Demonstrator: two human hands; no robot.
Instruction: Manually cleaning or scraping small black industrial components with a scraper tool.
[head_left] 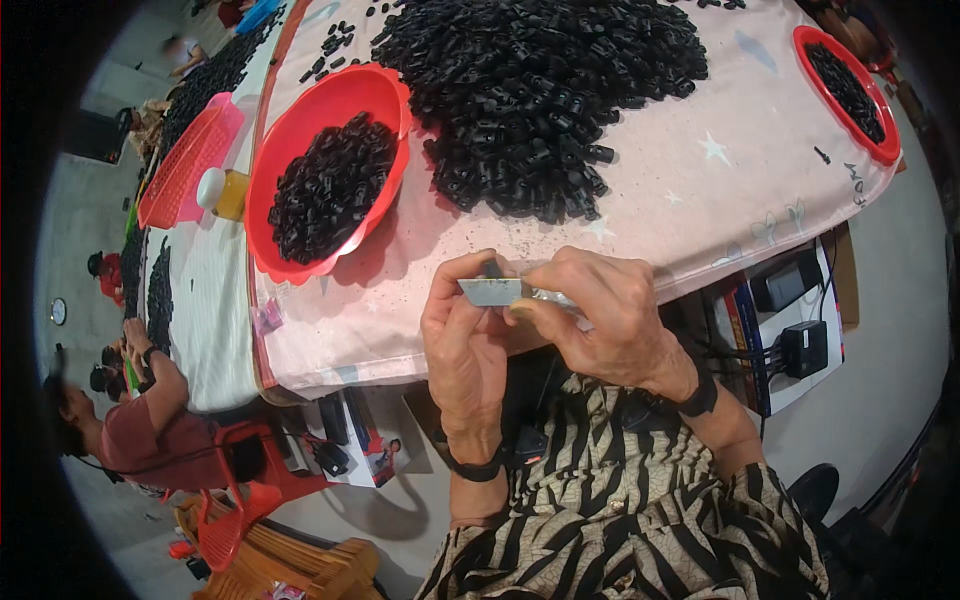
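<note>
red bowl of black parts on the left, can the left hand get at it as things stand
Probably yes: only pink cloth with dark specks seems to lie between the left hand and the red bowl, though that hand is busy beside the metal blade.

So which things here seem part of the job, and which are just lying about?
Likely part of the job:
metal blade in right hand
small dark part in left hand
heap of black parts
red bowl of parts, left
red dish of parts, right

Apparently just lying about:
white-lidded yellow jar
pink packet
black box with cables
</note>
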